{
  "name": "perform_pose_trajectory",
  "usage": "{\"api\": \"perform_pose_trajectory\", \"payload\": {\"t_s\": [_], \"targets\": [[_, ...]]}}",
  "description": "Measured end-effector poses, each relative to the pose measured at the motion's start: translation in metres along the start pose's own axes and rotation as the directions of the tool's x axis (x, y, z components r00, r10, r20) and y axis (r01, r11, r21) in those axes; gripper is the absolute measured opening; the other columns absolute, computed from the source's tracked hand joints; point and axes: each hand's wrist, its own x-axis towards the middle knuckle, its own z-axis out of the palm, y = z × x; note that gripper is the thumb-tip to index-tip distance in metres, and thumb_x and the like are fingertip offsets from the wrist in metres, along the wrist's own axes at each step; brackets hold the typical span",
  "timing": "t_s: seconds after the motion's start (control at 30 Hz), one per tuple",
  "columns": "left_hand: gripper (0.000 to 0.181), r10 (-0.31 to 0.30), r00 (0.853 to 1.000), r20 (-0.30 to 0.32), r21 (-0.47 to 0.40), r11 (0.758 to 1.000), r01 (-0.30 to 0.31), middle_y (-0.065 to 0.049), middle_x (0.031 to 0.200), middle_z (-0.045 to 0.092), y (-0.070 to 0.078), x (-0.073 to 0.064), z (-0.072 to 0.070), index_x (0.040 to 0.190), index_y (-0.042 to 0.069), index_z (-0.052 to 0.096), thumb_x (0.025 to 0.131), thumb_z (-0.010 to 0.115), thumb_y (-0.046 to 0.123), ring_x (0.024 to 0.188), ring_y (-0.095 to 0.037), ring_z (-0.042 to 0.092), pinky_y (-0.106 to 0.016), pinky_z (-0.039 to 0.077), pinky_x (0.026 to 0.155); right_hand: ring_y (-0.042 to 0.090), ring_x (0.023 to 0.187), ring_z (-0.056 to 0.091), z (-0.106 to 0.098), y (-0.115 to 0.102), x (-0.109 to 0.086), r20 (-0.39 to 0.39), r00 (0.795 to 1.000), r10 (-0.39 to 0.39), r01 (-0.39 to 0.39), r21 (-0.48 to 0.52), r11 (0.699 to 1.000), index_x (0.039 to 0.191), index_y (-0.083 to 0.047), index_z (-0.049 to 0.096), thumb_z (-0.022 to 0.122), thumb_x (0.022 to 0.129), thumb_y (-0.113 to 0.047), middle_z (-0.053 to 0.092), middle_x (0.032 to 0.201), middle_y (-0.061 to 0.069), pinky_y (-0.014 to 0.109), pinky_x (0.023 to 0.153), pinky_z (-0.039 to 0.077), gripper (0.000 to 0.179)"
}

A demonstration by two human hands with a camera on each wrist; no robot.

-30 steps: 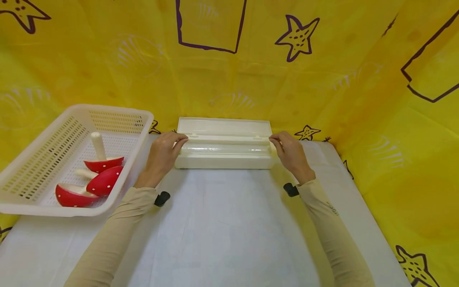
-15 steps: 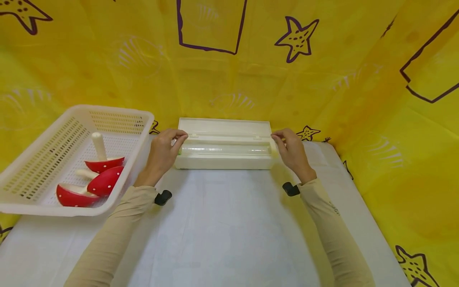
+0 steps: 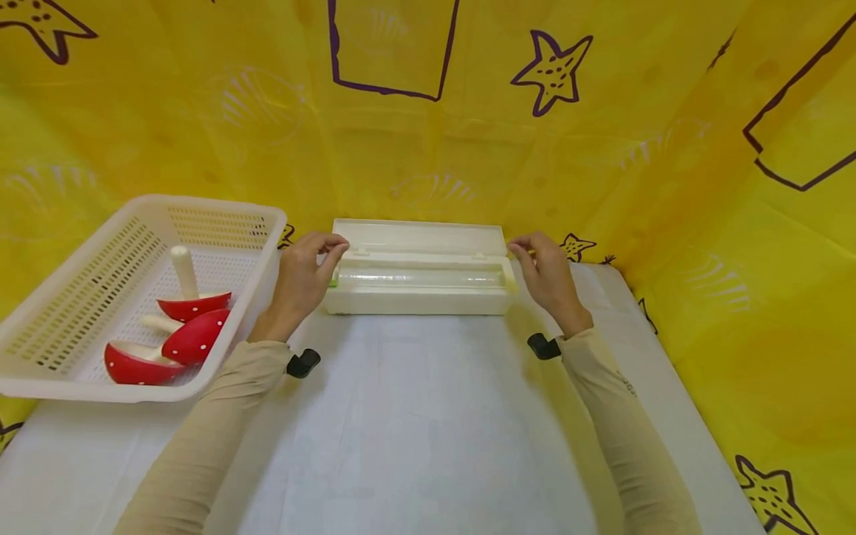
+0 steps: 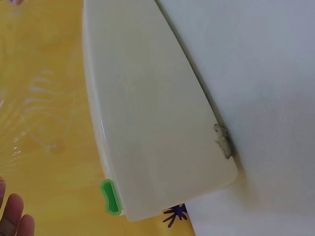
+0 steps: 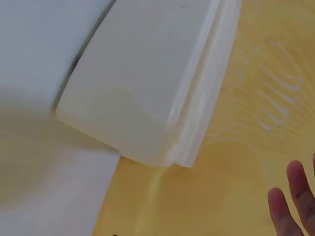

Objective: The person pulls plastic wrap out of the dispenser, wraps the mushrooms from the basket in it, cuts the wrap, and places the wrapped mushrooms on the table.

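A cream dispenser box (image 3: 417,302) stands at the back of the table in the head view, its hinged lid (image 3: 420,236) raised. Inside lies a roll of clear cling film (image 3: 421,278). At the box's left end my left hand (image 3: 301,279) pinches thumb to forefinger, and my right hand (image 3: 547,276) does likewise at the right end. Faint glints in both wrist views suggest a clear sheet stretched between them, though its edge hardly shows. A green tab (image 4: 112,196) sticks out at the box's left end. Only some fingers (image 5: 279,206) appear in the right wrist view.
On the left, a white perforated basket (image 3: 244,297) holds several red, white-dotted ladles (image 3: 197,336) with cream handles. Yellow patterned cloth (image 3: 428,148) rises close behind the box and along the right. White cloth covers the table (image 3: 414,423).
Both hands have risen slightly and drawn a little farther apart, away from the box's ends. The green tab at the left end has come into sight. Box and basket stay put.
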Motion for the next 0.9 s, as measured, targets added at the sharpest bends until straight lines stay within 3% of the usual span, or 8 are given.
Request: {"api": "perform_pose_trajectory", "payload": {"t_s": [0.3, 0.67, 0.9], "targets": [[0.011, 0.009, 1.000, -0.005, -0.004, 1.000, -0.009, -0.020, 0.089, 0.070, 0.003, 0.005, -0.002, 0.093, -0.006, 0.071, 0.092, 0.068, 0.005, 0.078, -0.030, 0.063, -0.021, 0.043, 0.073, 0.034, 0.084, 0.061, -0.006, -0.003, 0.005, -0.005, 1.000, -0.012, 0.012, -0.001, 1.000, 0.100, 0.008, 0.065, 0.062, 0.097, -0.009, 0.066, 0.095, 0.023, 0.046, 0.078, 0.053, 0.017], [0.013, 0.002, 1.000, 0.008, -0.016, 1.000, -0.002, -0.020, 0.092, 0.070, 0.009, 0.009, -0.006, 0.095, -0.006, 0.070, 0.093, 0.067, 0.007, 0.081, -0.030, 0.062, -0.023, 0.043, 0.074, 0.034, 0.086, 0.061, -0.010, -0.007, 0.009, -0.006, 1.000, 0.003, -0.003, 0.019, 1.000, 0.101, 0.007, 0.066, 0.062, 0.097, -0.010, 0.067, 0.096, 0.022, 0.046, 0.080, 0.054, 0.019], [0.013, -0.002, 1.000, 0.010, -0.011, 1.000, 0.002, -0.021, 0.092, 0.070, 0.011, 0.010, -0.008, 0.096, -0.007, 0.070, 0.094, 0.066, 0.006, 0.081, -0.031, 0.062, -0.037, 0.048, 0.073, 0.034, 0.088, 0.062, -0.010, -0.009, 0.010, -0.017, 1.000, -0.010, 0.010, 0.016, 1.000, 0.100, 0.007, 0.066, 0.061, 0.097, -0.011, 0.066, 0.096, 0.022, 0.045, 0.081, 0.054, 0.019]]}}
